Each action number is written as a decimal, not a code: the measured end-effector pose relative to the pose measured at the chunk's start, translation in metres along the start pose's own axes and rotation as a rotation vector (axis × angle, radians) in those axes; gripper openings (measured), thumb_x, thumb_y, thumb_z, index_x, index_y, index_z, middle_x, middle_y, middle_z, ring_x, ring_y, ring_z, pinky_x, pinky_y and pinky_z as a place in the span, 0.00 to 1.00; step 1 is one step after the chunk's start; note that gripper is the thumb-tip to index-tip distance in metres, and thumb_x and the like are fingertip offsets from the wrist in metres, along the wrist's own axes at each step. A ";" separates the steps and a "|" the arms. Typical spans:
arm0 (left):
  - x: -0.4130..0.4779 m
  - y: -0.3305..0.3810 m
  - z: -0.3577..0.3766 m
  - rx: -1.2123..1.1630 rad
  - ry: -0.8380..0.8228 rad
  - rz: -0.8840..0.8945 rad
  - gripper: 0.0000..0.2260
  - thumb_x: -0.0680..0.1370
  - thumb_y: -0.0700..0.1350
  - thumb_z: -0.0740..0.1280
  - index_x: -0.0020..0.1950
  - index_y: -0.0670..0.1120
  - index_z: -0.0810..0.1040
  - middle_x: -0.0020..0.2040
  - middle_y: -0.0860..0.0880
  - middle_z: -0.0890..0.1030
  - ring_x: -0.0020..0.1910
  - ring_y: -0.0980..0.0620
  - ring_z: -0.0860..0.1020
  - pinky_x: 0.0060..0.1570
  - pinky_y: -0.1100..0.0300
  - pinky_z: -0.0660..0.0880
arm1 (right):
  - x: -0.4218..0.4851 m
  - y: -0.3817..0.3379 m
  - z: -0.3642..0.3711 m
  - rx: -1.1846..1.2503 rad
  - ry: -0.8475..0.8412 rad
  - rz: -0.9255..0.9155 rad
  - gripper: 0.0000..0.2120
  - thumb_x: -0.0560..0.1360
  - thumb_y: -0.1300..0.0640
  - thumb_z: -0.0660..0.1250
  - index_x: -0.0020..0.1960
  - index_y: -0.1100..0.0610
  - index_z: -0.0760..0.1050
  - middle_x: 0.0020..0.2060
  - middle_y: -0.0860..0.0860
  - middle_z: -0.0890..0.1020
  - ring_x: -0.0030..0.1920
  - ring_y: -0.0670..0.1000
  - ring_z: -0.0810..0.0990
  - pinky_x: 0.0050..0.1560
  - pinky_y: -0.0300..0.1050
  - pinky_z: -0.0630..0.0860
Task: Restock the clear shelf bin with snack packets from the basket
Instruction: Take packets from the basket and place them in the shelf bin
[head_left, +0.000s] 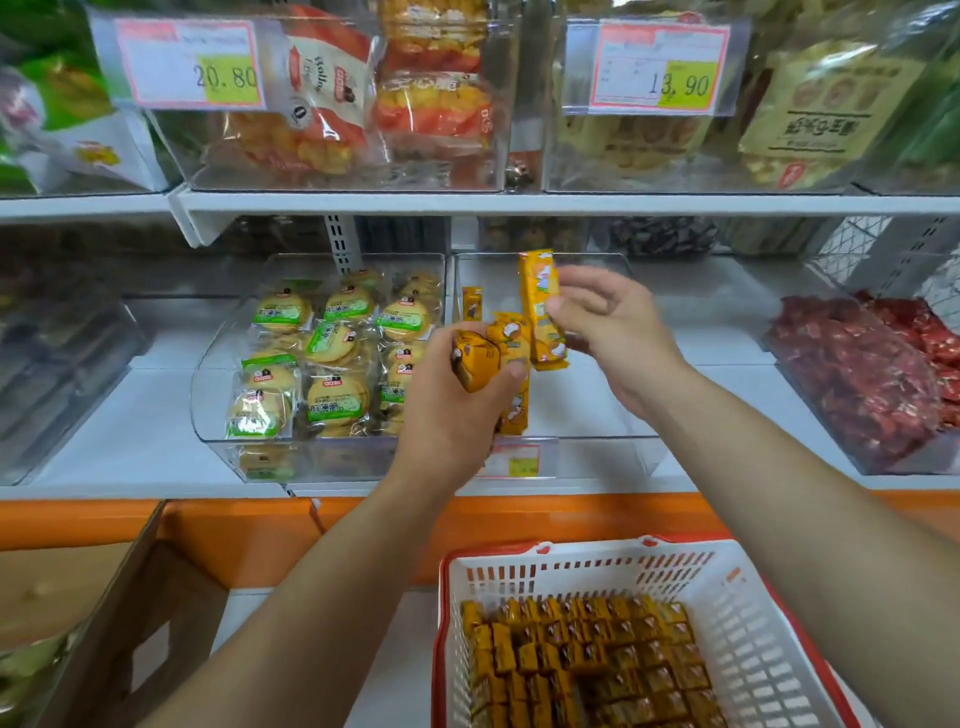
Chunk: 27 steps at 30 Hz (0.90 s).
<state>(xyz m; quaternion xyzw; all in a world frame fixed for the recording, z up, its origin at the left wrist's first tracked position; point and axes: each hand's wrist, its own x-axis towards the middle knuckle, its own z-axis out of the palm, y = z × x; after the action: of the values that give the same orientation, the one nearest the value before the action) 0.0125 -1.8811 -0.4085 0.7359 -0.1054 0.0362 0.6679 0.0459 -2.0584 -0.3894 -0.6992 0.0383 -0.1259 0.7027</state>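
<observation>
The person stands square to the shelf with the basket (748, 623) parked just below at the front, so the yellow packets (587, 665) heaped in it are a short lift from the clear bin (602, 439). The left hand (457, 400) serves as the magazine: its fingers are curled tight round a bundle of packets (480, 358), held just above the bin's left side. The right hand (613, 332), a little blurred, pinches a single packet (540, 306) near its middle between thumb and fingers, the others loosely spread. It is held upright, I'd guess so it can go in on end like the lone packet (471, 304) standing against the bin's left wall. Otherwise the bin looks almost bare, so most of the job remains. The neighbouring bin of green-labelled biscuits (322, 353) sits touching on the left.
</observation>
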 end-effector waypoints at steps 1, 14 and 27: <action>0.006 -0.002 -0.006 0.025 0.043 0.001 0.14 0.77 0.48 0.74 0.60 0.55 0.75 0.48 0.55 0.83 0.43 0.58 0.83 0.38 0.64 0.82 | 0.019 0.008 0.009 -0.063 0.021 0.024 0.19 0.75 0.66 0.71 0.66 0.60 0.75 0.52 0.54 0.85 0.50 0.52 0.84 0.49 0.48 0.81; 0.046 -0.030 -0.047 0.046 0.150 -0.028 0.09 0.77 0.50 0.74 0.50 0.60 0.75 0.42 0.66 0.83 0.39 0.63 0.84 0.31 0.68 0.79 | 0.168 0.095 0.048 -0.814 0.124 0.061 0.06 0.68 0.62 0.75 0.37 0.54 0.80 0.46 0.56 0.86 0.50 0.55 0.84 0.50 0.44 0.79; 0.045 -0.021 -0.052 -0.002 0.203 -0.038 0.11 0.76 0.51 0.74 0.55 0.58 0.77 0.46 0.55 0.85 0.42 0.59 0.85 0.31 0.68 0.78 | 0.143 0.080 0.033 -0.957 0.053 0.132 0.25 0.71 0.46 0.76 0.59 0.64 0.80 0.57 0.57 0.83 0.56 0.57 0.81 0.56 0.47 0.77</action>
<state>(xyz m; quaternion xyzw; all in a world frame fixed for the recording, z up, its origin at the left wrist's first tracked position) 0.0648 -1.8328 -0.4148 0.7297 -0.0231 0.0980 0.6764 0.2016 -2.0599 -0.4502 -0.9367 0.1540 -0.0668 0.3073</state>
